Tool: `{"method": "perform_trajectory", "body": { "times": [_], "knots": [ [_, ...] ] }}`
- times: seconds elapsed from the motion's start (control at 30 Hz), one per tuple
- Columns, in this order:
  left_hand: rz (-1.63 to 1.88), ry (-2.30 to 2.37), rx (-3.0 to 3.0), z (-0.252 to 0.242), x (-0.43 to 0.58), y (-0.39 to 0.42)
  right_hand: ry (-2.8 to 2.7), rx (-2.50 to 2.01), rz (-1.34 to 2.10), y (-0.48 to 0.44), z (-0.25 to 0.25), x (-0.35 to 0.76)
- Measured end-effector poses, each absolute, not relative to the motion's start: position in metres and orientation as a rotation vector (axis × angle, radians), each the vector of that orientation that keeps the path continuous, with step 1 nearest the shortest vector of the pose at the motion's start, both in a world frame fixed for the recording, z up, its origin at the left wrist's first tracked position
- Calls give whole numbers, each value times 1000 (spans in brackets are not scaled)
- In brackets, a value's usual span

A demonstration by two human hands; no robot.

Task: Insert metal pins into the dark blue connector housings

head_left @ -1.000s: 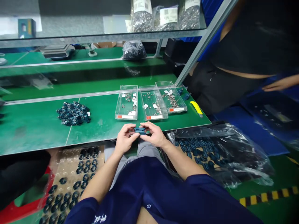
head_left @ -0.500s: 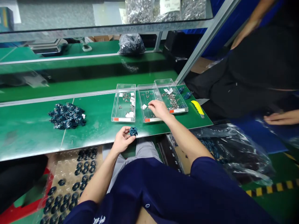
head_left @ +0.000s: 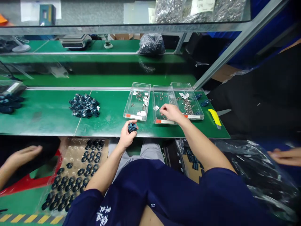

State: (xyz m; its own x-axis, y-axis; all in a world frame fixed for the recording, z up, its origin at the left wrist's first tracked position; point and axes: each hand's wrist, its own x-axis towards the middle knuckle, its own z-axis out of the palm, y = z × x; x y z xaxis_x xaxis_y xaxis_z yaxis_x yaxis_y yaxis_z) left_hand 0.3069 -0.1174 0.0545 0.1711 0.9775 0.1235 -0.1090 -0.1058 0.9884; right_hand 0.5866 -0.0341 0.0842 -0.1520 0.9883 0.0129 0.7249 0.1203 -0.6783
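Observation:
A small dark-blue plastic housing [head_left: 132,127] is gripped between the thumb and fingers of my left hand [head_left: 127,135], just over the front edge of the green bench. My right hand [head_left: 171,112] reaches into the middle clear tray [head_left: 154,108]. Its fingertips are pinched together; whatever lies between them is too small to make out. Small metal parts and a white paper slip lie in that tray. To its left stands another clear tray [head_left: 127,106] of metal parts and slips, and to its right a third clear tray [head_left: 199,116] with a denser heap.
A pile of dark-blue housings [head_left: 84,105] lies left on the bench. At the right are a yellow utility knife [head_left: 214,117] and two blue pieces. A box of round dark parts [head_left: 77,150] sits below left. Other people's hands [head_left: 25,154] show at both sides.
My view has swung left, shifting the scene rightward. The left hand has turned the housing so its face with openings shows more. My right hand stays over the middle tray, fingers still pinched.

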Motion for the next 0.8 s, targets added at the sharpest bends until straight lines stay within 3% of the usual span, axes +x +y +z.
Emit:
{"method": "perform_trajectory", "body": {
  "times": [0.17,0.33,0.47,0.67,0.8],
  "knots": [
    [1257,934,1271,65,307,-127,-1477,-1162,1709,-111,101,516],
    [1263,881,1291,71,295,-140,-1080,-1010,2051,-136,90,475],
    [1324,922,1264,67,287,-147,-1121,-1079,1879,-143,83,461],
    [1316,891,1127,58,284,-148,-1738,-1176,975,-158,95,454],
    [1230,790,1148,56,275,-146,-1710,-1176,1088,-151,111,461]
  ]
}}
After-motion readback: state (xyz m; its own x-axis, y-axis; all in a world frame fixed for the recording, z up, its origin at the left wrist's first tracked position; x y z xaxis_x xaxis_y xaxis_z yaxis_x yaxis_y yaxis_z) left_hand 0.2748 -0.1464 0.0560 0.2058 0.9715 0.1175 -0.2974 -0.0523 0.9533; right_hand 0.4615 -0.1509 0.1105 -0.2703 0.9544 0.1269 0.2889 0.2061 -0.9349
